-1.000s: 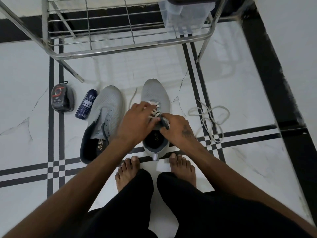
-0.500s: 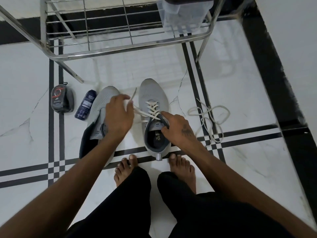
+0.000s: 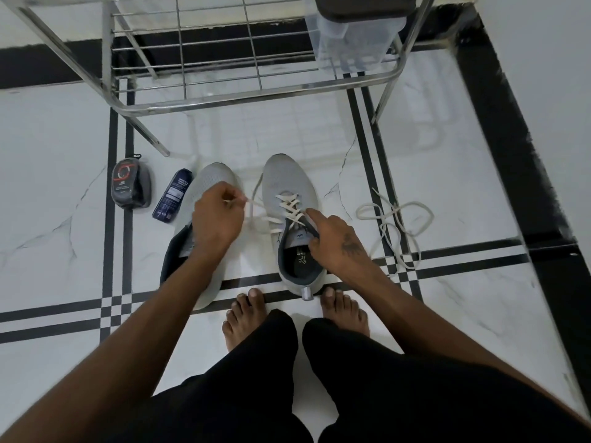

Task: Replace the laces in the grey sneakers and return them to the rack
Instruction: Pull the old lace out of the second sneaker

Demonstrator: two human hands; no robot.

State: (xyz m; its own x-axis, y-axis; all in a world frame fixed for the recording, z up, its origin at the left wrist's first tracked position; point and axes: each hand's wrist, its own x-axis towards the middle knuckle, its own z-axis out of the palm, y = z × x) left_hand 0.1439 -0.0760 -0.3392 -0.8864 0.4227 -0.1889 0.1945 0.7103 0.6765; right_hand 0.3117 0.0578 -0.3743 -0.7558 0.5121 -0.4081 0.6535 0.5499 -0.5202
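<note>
Compared with half a second earlier, left hand (image 3: 217,219) had pulled a bit further toward frame left, fingers curled and pinching the cream flat lace end (image 3: 256,210), which ran taut from the fist to the eyelets of the grey mesh sneaker with dark collar (image 3: 292,199) at frame centre. Right hand (image 3: 335,241) stayed at that sneaker's tongue, fingers curled and gripping the dark eyelet edge, forefinger laid along the lacing. Lacing showed about three crosses, same as before. Second grey mesh sneaker (image 3: 211,183), unlaced, lay just left of the first, partly hidden under the left forearm, unmoved. Loose cream spare lace (image 3: 395,225) lay in loops on the floor at centre right, well apart from the shoes, unchanged.

White marble-look tiled floor (image 3: 463,174) with black double stripe lines and a wide black border along the right and top. Chrome wire shoe rack (image 3: 243,97) across the top of frame, both sneakers on the floor in front of it. Clear plastic box with dark lid (image 3: 355,36) on the rack's upper right. Dark shoe-polish sponge case (image 3: 131,183) and navy spray can (image 3: 172,195) lying on the floor at centre left. Bare feet and black trousers at bottom centre
</note>
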